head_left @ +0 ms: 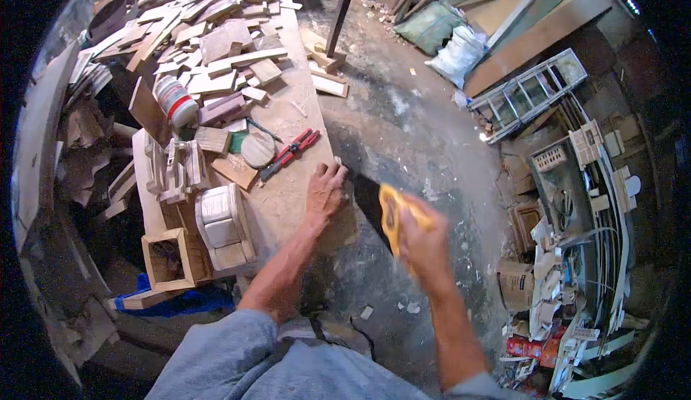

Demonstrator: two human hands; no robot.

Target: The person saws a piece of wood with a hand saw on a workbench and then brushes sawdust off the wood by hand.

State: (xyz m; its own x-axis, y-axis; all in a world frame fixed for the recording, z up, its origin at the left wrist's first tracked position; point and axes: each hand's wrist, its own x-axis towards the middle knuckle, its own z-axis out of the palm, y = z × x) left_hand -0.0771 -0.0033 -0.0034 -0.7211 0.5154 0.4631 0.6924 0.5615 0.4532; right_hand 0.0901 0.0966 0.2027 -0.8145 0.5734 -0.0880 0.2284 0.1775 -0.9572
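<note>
My right hand (pixel 426 240) is wrapped round the yellow handle of a hand saw (pixel 371 200), slightly blurred. The saw's dark blade slants up and left from the handle to the edge of the workbench (pixel 302 123), right beside my left hand (pixel 327 188). My left hand presses down at that edge with its fingers bent. What lies under those fingers is mostly hidden. Pliers with red handles (pixel 291 154) rest on the bench a little beyond my left hand, close to a round wooden disc (pixel 258 150).
Wood offcuts (pixel 230 65) cover the far bench. A striped can (pixel 175 101), a wooden block assembly (pixel 222 220) and an open wooden box (pixel 169 258) stand on the left. Across the floor are a ladder (pixel 529 94), sacks (pixel 461 51), a cardboard box (pixel 515 286) and stacked boards.
</note>
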